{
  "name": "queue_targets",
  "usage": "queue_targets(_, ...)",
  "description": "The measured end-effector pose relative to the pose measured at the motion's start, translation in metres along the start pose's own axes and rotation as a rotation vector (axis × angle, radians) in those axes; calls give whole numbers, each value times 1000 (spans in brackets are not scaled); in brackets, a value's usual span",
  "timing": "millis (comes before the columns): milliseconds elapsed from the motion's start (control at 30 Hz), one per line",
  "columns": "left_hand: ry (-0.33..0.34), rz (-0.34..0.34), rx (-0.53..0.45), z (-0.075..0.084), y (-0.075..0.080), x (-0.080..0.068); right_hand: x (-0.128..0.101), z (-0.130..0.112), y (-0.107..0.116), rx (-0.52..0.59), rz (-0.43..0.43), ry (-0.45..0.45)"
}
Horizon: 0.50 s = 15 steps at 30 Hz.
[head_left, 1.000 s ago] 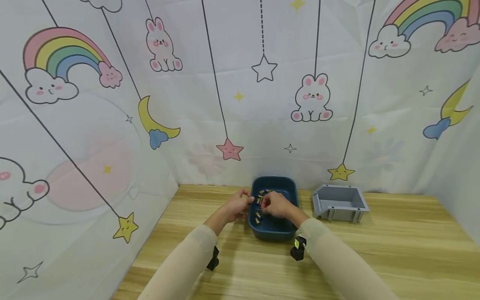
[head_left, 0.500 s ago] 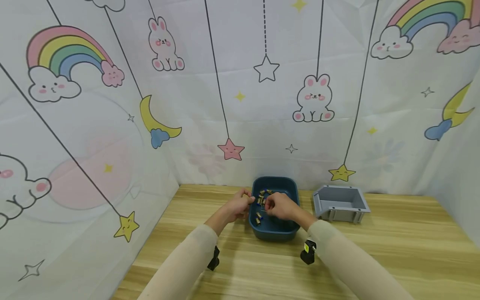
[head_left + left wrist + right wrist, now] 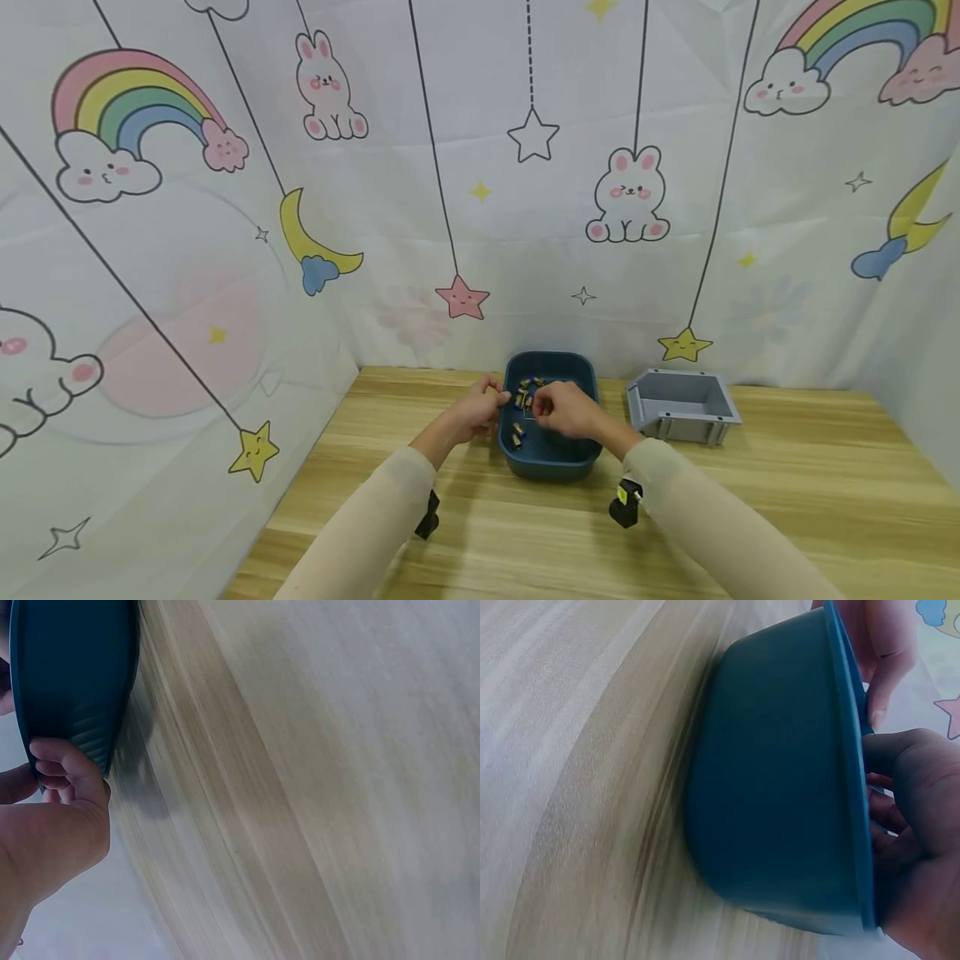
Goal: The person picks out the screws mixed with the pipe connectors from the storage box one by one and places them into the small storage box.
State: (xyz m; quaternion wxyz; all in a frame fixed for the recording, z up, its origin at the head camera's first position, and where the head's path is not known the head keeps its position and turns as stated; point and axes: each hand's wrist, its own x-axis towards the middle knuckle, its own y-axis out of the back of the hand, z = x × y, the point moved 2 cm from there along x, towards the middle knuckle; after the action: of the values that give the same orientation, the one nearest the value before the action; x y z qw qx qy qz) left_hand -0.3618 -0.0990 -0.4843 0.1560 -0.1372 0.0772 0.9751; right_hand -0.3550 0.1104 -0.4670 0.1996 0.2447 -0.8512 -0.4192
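Observation:
A dark blue plastic basin (image 3: 551,471) stands on the wooden table, with several small gold-and-blue pieces (image 3: 517,437) along its left side. My left hand (image 3: 477,410) grips the basin's left rim; in the left wrist view its thumb and curled fingers close round the edge. My right hand (image 3: 566,408) reaches into the basin, thumb and fingertips together among the small pieces. A thin, pale rod-like thing (image 3: 530,418) sticks out leftward from those fingertips. The right wrist view shows the basin's outer wall (image 3: 780,772), which hides the right fingertips.
A grey plastic bin (image 3: 682,427) with a cut-down front stands on the table to the right of the basin. Behind the table hangs a white cloth (image 3: 525,250) printed with rabbits, stars and rainbows. Each wrist carries a small black camera (image 3: 626,502).
My right hand has shifted slightly to the right inside the basin, the thin rod moving along with it. More small pieces show beside its fingertips. My left hand stays on the rim.

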Motion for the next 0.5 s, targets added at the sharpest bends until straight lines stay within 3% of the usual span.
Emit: queue_targets(500, -10, 5, -2, -1, 0, 1, -17, 8, 20, -5, 54, 67)
